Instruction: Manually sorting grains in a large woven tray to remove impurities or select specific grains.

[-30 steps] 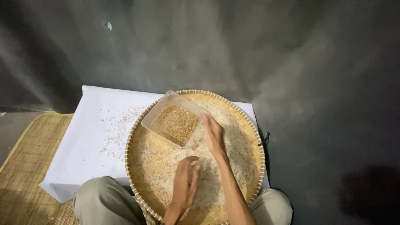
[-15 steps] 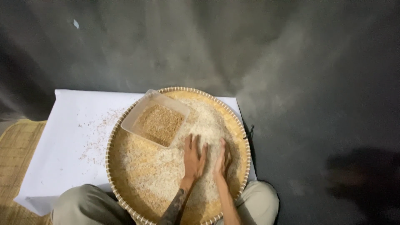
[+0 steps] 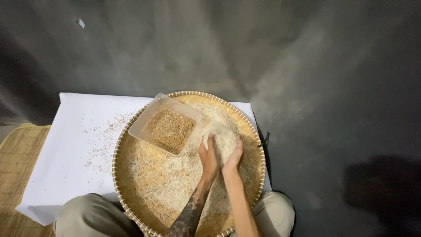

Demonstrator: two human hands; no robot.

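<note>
A round woven bamboo tray (image 3: 128, 131) lies across my lap, covered with pale rice grains (image 3: 175, 180). A clear plastic container (image 3: 144, 118) holding browner grain rests tilted on the tray's upper left. My left hand (image 3: 208, 156) and my right hand (image 3: 233, 156) are side by side, cupped together around a heap of rice (image 3: 224, 139) just right of the container. The left forearm is tattooed.
A white cloth (image 3: 74, 145) spreads under the tray to the left, dotted with scattered husks. A woven mat (image 3: 17, 153) lies at the far left. The dark grey concrete floor (image 3: 329, 87) surrounds everything. My knees (image 3: 87, 215) in khaki trousers show below the tray.
My hands have come together and slid up the tray, gathering rice into a heap beside the container. The camera view has shifted slightly.
</note>
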